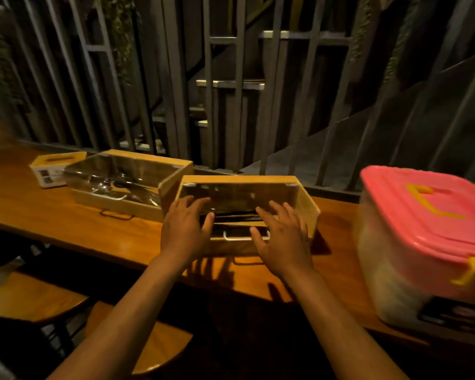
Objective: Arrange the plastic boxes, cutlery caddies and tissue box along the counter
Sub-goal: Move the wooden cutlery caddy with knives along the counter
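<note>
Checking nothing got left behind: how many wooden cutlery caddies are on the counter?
2. One caddy sits left of centre beside the tissue box; the other caddy is in the middle under both hands, left and right. More may lie outside the frame.

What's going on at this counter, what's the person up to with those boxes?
A person is tidying a wooden counter. Both hands, left hand and right hand, lie open on the clear lid of a wooden cutlery caddy, gripping nothing. A second caddy sits just to its left, corners close together, with a small tissue box beyond. A pink-lidded plastic box stands at the right.
</note>
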Demonstrator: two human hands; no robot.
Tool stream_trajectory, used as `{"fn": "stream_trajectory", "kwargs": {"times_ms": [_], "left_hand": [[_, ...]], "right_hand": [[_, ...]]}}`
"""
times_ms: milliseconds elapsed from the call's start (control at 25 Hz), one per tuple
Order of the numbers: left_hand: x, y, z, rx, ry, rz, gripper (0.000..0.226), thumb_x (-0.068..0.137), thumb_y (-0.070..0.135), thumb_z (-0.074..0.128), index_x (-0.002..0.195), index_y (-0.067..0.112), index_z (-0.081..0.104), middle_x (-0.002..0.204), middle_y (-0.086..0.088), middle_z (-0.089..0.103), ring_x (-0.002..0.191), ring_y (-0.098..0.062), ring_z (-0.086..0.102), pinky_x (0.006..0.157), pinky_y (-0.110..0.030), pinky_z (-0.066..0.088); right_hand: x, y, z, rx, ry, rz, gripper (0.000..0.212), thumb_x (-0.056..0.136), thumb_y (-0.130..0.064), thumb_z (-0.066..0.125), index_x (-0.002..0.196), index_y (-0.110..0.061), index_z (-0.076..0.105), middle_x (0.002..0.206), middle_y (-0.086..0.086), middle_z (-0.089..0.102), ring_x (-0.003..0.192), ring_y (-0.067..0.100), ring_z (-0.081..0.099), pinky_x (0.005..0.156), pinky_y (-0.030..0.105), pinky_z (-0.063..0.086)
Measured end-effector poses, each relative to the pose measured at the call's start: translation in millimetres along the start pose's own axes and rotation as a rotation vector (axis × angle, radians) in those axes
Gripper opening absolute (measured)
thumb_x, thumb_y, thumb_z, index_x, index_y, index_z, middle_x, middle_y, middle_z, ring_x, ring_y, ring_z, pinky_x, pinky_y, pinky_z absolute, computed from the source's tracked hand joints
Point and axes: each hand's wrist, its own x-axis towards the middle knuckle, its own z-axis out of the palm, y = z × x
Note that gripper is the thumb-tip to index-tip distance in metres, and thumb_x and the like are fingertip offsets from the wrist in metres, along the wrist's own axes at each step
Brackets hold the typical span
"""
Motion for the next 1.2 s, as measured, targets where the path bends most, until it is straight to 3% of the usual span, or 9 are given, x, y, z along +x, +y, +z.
{"fn": "stream_trajectory", "kwargs": {"times_ms": [200,320,480,560,680,800,920,1040,1200], "left_hand": [[51,-49,13,-0.082,-0.148,-0.123,0.045,0.096,0.041,0.052,0.138,0.025,0.051,0.143,-0.013,0.047,0.131,-0.032,0.044,0.104,-0.045,0.041],[54,-47,23,-0.134,-0.211,-0.194,0.049,0.1,0.043,0.04,0.147,0.029,0.039,0.149,-0.015,0.037,0.127,-0.033,0.049,0.098,-0.044,0.045],[22,-18,16,-0.018,-0.195,-0.229,0.052,0.101,0.048,0.033,0.15,0.032,0.031,0.156,-0.016,0.022,0.121,-0.032,0.055,0.09,-0.041,0.051],[7,-14,7,-0.062,-0.175,-0.214,0.048,0.1,0.047,0.038,0.146,0.035,0.039,0.15,-0.014,0.029,0.111,-0.027,0.059,0.083,-0.037,0.052],[13,-36,-1,-0.328,-0.092,-0.22,0.035,0.097,0.042,0.047,0.133,0.039,0.047,0.129,-0.006,0.051,0.101,-0.02,0.06,0.079,-0.038,0.054],[51,-71,6,-0.377,-0.026,-0.36,0.045,0.095,0.043,0.054,0.137,0.031,0.044,0.133,-0.008,0.052,0.114,-0.024,0.055,0.084,-0.036,0.046],[70,-87,16,-0.482,-0.153,-0.418,0.051,0.093,0.049,0.056,0.137,0.024,0.049,0.129,-0.008,0.054,0.118,-0.029,0.052,0.086,-0.037,0.045],[69,-90,21,-0.646,-0.22,-0.415,0.043,0.092,0.049,0.058,0.122,0.019,0.059,0.105,-0.001,0.06,0.105,-0.027,0.059,0.076,-0.036,0.045],[62,-89,19,-0.713,-0.327,-0.43,0.05,0.077,0.062,0.067,0.111,0.025,0.071,0.096,0.0,0.07,0.095,-0.026,0.065,0.078,-0.041,0.051]], "right_hand": [[25,-15,51,-0.087,-0.077,0.047,0.06,0.092,-0.06,0.036,0.148,-0.04,0.025,0.16,-0.004,0.024,0.149,0.022,0.011,0.117,0.05,0.016],[33,-9,61,-0.177,0.03,0.066,0.061,0.089,-0.065,0.031,0.145,-0.04,0.032,0.155,-0.005,0.034,0.147,0.02,0.021,0.111,0.05,0.025],[44,3,67,-0.043,0.099,0.111,0.055,0.091,-0.062,0.036,0.137,-0.034,0.046,0.15,-0.004,0.042,0.145,0.019,0.025,0.112,0.05,0.027],[52,4,64,0.046,0.116,0.186,0.058,0.09,-0.065,0.035,0.134,-0.031,0.051,0.149,-0.003,0.044,0.145,0.02,0.026,0.113,0.05,0.028],[54,-15,52,0.185,0.106,0.265,0.072,0.081,-0.077,0.03,0.128,-0.029,0.056,0.148,0.001,0.045,0.14,0.022,0.033,0.109,0.052,0.035],[39,-57,51,0.213,-0.067,0.176,0.077,0.073,-0.083,0.039,0.134,-0.037,0.048,0.155,-0.004,0.033,0.145,0.021,0.021,0.114,0.057,0.025],[23,-80,63,0.034,-0.169,0.094,0.083,0.073,-0.084,0.038,0.145,-0.043,0.028,0.161,-0.008,0.016,0.15,0.022,-0.001,0.117,0.058,0.005],[21,-73,61,0.035,-0.151,0.096,0.075,0.08,-0.076,0.041,0.146,-0.043,0.025,0.162,-0.009,0.015,0.15,0.02,-0.003,0.119,0.055,0.008],[8,-50,47,0.107,-0.144,0.072,0.07,0.082,-0.068,0.049,0.145,-0.046,0.028,0.16,-0.014,0.018,0.149,0.014,-0.004,0.116,0.049,0.014]]}}
